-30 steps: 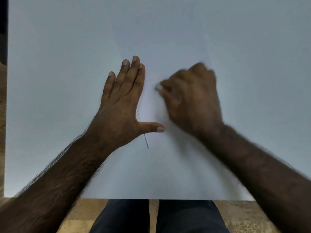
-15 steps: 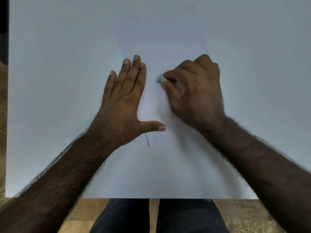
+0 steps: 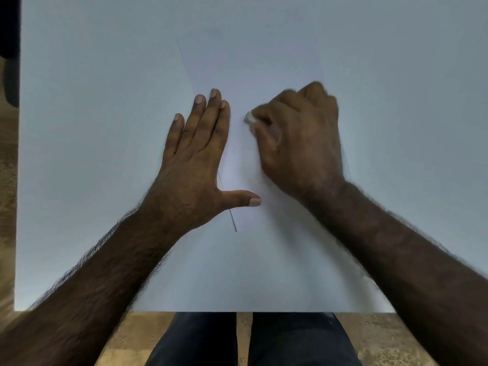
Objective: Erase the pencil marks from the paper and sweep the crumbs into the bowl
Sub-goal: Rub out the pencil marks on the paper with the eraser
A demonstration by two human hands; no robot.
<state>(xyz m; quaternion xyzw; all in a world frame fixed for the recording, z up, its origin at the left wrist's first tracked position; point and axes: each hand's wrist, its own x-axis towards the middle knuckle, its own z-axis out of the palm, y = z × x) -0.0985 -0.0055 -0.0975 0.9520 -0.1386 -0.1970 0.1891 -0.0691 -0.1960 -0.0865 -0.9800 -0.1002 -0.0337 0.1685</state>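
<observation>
A white sheet of paper (image 3: 258,265) lies on the white table, reaching to its near edge. My left hand (image 3: 196,165) rests flat on the sheet's left part, fingers together and thumb spread out. A thin pencil line (image 3: 233,219) runs under that thumb toward me. My right hand (image 3: 301,143) is closed around a small white eraser (image 3: 249,118), whose tip sticks out to the left and touches the paper. The hand is slightly blurred. No bowl is in view.
The white table (image 3: 92,128) fills most of the view, with its left edge near a dark object (image 3: 10,48) at the top left. Below the near edge are my legs in dark trousers (image 3: 250,339) and a brown floor (image 3: 383,339).
My right hand has rubbed the eraser back and forth over the paper, away from me and then slightly back. My left hand has stayed flat in place.
</observation>
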